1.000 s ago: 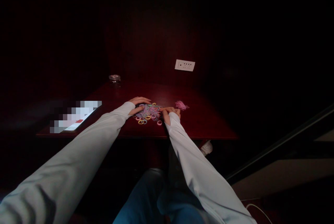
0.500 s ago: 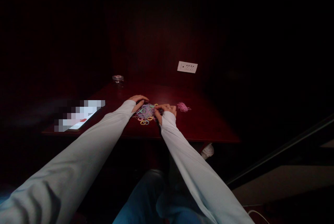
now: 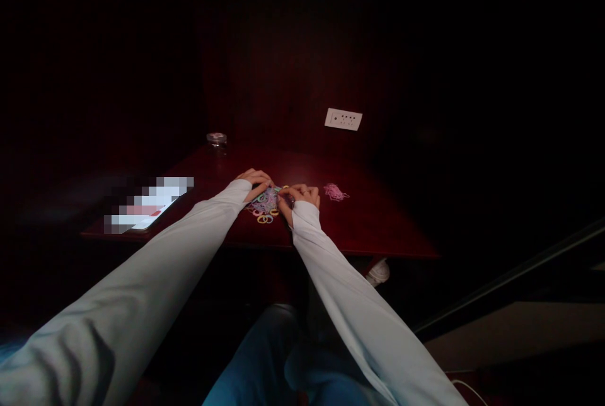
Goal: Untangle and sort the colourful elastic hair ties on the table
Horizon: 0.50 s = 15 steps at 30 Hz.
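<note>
A pile of small elastic hair ties (image 3: 265, 204) in mixed pastel colours lies on the dark red table, partly hidden by my hands. My left hand (image 3: 255, 180) reaches over its far left side, fingers bent down and the fingertips close to the thumb. On the right side of the pile, my right hand (image 3: 302, 194) has its thumb and forefinger brought together, the other fingers curled. What either hand pinches is too small to make out. To the right of my right hand sits a separate heap of pink elastic bands (image 3: 336, 191).
A clear lidded jar (image 3: 217, 142) stands at the back left of the table (image 3: 368, 229). A lit phone or tablet (image 3: 154, 207), partly blurred out, lies at the left edge. A white power socket (image 3: 343, 119) is on the wall behind.
My left fingers have bent down and closed toward the thumb at the pile. My right hand stays by the pile, with thumb and forefinger together. The view has shifted slightly.
</note>
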{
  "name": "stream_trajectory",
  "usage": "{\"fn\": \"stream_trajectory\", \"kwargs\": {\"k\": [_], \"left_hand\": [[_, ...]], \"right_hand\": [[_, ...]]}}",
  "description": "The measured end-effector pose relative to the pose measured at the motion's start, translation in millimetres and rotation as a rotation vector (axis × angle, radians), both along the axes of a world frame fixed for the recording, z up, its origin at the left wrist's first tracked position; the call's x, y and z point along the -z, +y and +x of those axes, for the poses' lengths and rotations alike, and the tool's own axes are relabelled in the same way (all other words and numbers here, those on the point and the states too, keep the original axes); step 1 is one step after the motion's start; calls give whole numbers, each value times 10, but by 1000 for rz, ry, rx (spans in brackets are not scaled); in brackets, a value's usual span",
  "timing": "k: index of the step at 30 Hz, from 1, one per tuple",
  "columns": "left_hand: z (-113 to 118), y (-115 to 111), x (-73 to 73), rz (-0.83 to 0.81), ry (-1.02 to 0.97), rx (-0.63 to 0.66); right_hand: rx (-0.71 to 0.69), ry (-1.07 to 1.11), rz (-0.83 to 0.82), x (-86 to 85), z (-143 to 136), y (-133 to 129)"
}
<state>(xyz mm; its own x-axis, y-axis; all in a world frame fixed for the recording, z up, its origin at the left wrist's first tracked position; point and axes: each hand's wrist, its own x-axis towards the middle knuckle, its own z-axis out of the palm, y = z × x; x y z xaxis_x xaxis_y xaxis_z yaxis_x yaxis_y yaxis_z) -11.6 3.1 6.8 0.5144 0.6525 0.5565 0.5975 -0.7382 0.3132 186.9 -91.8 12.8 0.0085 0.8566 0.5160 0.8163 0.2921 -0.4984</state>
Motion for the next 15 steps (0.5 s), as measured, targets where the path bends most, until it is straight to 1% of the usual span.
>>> {"fn": "stream_trajectory", "kwargs": {"k": [3,6,8,15], "left_hand": [[9,23,11,-14,2,-11],[32,42,33,-11,-10,-36],[50,43,44,-8,-21,-53],[61,39,55,-3,-47,-51]], "right_hand": [[-106,-172,28,-16,-43,-13],[-160,-276,18,-37,-75,-15],[-157,-299,7,-50,-83,-15],[-109,-285,25,-60,-74,-24]]}}
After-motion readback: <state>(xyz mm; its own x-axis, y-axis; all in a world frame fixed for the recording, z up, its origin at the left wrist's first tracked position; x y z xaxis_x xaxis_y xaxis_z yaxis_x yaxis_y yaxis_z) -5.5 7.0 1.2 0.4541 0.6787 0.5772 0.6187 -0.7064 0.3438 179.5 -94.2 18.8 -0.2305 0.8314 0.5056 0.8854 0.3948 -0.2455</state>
